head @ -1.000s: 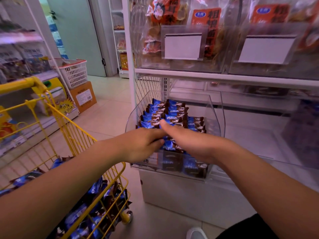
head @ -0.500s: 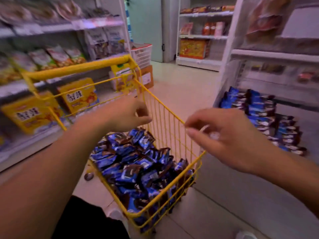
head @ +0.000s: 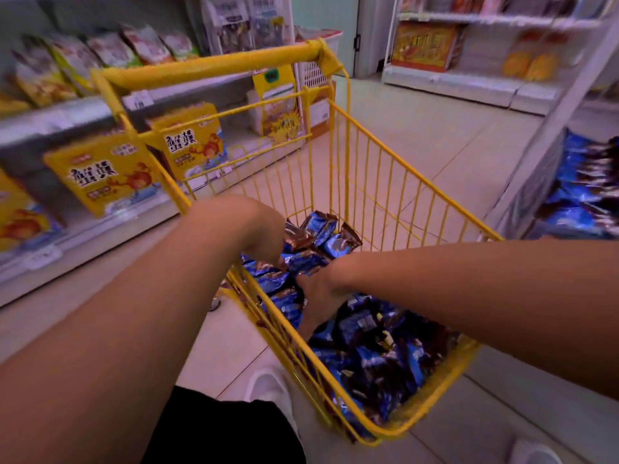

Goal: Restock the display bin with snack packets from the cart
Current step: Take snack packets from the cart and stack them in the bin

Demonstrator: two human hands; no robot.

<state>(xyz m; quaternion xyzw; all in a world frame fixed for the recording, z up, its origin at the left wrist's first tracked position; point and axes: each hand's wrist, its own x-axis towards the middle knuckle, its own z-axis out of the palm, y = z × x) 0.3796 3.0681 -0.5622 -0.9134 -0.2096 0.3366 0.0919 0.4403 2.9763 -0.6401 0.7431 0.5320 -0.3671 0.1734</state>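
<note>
both hands were down inside the yellow cart [head: 348, 135], among the pile of blue-and-brown snack packets [head: 378, 356]. the right hand [head: 318, 296] lay on the packets near the cart's left wall, fingers pointing down into the pile; whether they were spread, together or clamped on a packet could not be told, since the packets and the wrist hid the tips. the left hand [head: 264, 242] was a little farther in, knuckles up, fingertips dipping at the packets; its grasp could not be told either.

risks, as judged from this position:

- the packets lay loose and overlapping, with glossy wrappers. a shallow pinch would probably let one slip out during the lift.
- a large handful could shed packets over the cart rim onto the floor.
- a packet corner could snag in the wire wall and tear or pull free.
- leaning weight on the cart could roll it away.

farther off, at the right edge, the display bin [head: 589, 182] already held blue packets, blurred. an overfull carry across that gap would likely spill.
</note>
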